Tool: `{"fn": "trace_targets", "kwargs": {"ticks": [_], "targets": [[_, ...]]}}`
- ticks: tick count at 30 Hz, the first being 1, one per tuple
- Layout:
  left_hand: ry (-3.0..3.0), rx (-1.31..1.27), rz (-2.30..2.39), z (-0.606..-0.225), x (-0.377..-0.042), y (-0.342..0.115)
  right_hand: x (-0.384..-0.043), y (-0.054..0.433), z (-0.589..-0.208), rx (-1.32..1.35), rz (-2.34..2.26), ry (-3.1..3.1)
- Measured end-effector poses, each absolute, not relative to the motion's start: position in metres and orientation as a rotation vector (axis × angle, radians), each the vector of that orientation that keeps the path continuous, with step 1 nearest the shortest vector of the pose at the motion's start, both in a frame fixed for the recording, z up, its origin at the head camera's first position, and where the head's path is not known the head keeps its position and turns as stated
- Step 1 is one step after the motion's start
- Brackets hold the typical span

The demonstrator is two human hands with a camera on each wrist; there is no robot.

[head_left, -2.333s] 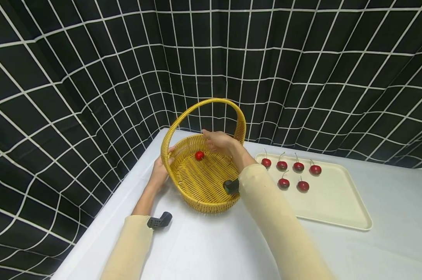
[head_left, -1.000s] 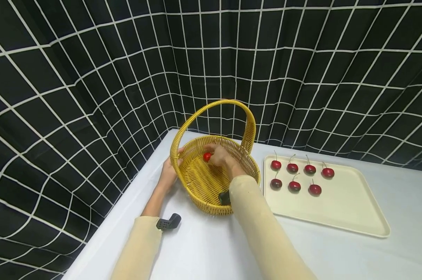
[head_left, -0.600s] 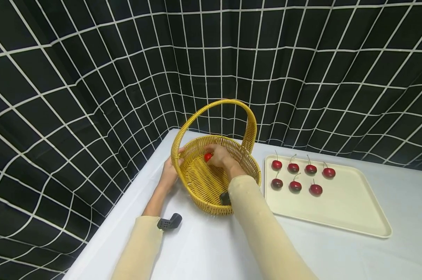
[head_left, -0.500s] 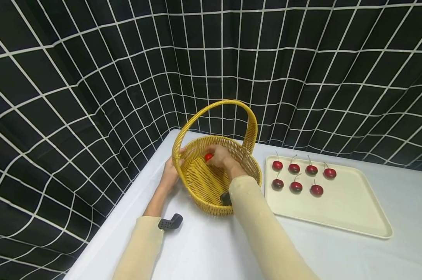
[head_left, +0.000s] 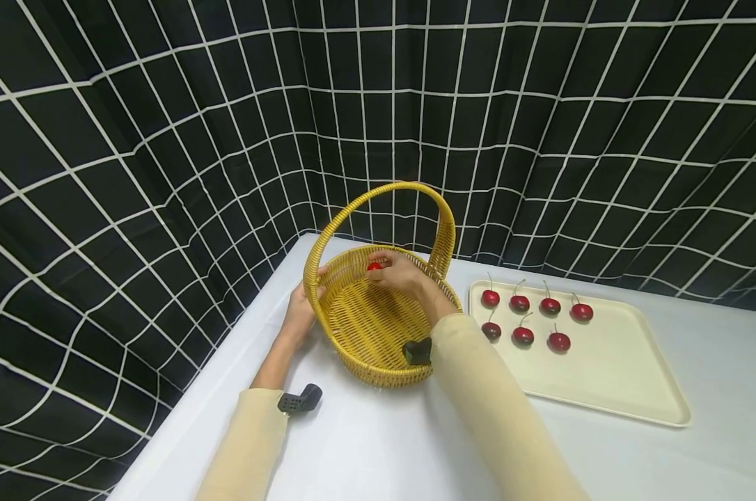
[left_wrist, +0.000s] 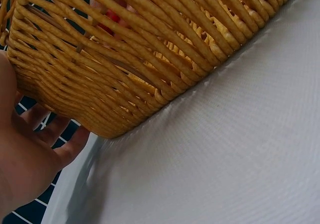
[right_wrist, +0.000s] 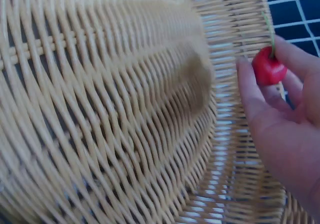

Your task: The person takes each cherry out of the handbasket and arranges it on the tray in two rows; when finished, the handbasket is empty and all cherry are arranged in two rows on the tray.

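A yellow wicker basket (head_left: 381, 376) with a tall hoop handle (head_left: 409, 186) stands on the white table. My left hand (head_left: 299, 313) holds its left side near the handle's base; in the left wrist view, fingers sit against the outer wicker wall (left_wrist: 100, 78). Inside, just above the woven bottom near the back wall, my right hand (head_left: 402, 273) pinches a red cherry (head_left: 374, 266). The right wrist view has this cherry (right_wrist: 269, 66) between thumb and fingers, its green stem pointing up. No other cherry shows in the basket.
A cream tray (head_left: 610, 369) lies right of the basket, with several dark red cherries (head_left: 523, 337) in two rows on its left part. Behind the table hangs a black curtain (head_left: 478, 125) with a white grid. A black wrist camera (head_left: 418, 352) sits on the right sleeve.
My right hand reached down to the cherry in the basket, took hold of it and raised it slightly off the bottom. My left hand stays at the basket's side.
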State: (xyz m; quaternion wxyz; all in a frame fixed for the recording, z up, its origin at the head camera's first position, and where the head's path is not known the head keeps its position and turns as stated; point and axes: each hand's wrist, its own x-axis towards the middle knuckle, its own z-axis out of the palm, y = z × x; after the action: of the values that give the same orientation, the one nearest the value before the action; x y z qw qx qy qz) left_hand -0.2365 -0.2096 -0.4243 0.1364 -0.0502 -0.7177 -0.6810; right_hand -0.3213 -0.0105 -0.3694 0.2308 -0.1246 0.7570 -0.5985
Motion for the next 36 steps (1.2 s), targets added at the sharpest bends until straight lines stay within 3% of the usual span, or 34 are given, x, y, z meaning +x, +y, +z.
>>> {"fn": "trace_targets", "kwargs": {"ticks": [36], "targets": [[-2.097, -0.160, -1.970, -0.421, -0.234, -0.210, -0.298, 0.057, -0.332, -0.359, -1.697, 1.871]]}}
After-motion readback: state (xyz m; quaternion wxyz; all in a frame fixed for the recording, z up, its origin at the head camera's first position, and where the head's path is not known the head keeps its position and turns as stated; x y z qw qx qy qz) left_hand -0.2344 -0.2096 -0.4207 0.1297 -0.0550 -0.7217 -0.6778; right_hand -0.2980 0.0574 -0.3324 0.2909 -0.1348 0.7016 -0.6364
